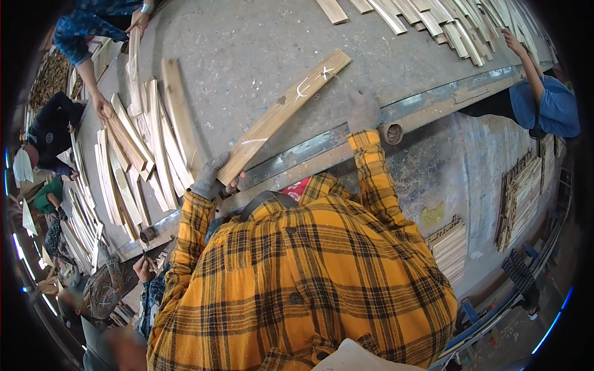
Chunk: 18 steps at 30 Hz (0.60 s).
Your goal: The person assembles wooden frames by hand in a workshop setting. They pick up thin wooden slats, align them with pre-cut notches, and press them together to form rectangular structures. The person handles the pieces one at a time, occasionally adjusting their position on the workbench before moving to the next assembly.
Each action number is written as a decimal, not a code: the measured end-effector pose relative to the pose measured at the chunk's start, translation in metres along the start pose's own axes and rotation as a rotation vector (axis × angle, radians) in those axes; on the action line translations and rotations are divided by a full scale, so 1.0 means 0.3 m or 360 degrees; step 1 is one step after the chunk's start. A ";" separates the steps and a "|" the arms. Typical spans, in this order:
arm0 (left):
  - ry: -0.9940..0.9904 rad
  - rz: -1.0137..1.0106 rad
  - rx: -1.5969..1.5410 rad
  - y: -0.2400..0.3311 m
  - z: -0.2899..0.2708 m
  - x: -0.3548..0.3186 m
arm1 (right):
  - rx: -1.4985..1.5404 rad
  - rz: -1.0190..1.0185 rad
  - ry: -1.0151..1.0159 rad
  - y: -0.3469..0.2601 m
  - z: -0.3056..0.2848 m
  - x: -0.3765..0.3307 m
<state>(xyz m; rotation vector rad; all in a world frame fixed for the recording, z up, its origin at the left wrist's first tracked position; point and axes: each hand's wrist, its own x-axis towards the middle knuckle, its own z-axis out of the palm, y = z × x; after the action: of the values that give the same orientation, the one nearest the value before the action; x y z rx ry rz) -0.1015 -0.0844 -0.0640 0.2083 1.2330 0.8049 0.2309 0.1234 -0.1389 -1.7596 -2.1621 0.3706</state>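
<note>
Overhead, gloved left hand [210, 176] fingers clamp a plank [281, 114] on grey table [247, 49]; right hand [362, 111] fingers unclear

Gloved left hand [209, 176] gripping wooden plank [286, 114], right hand [362, 110] on table [247, 49]

Bare grey table [247, 49] lies open beyond the long plank [283, 114]. Stacked slats [145, 142] crowd the left; more slats [433, 18] line the far right edge.

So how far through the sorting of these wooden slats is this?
Done: a pile of slats lies at the left of the grey table. In hand: the gloved left hand holds one marked plank; the right hand rests beside it. Left: more slats at the far edge.
</note>
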 end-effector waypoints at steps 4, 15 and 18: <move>-0.0023 0.0000 0.0023 0.025 0.013 0.002 | -0.0054 -0.0017 -0.0020 -0.009 0.038 0.050; -0.0057 0.0037 0.0069 0.046 0.017 0.026 | 0.0167 -0.0025 0.0175 0.027 0.057 0.014; -0.0068 0.0030 0.0079 0.048 0.019 0.030 | 0.0226 -0.0083 0.0117 0.020 0.046 -0.017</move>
<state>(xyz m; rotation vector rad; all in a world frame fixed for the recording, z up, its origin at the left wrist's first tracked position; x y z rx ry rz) -0.1018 -0.0668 -0.0610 0.2765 1.2128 0.7832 0.2315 0.1198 -0.1544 -1.6119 -2.0728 0.4283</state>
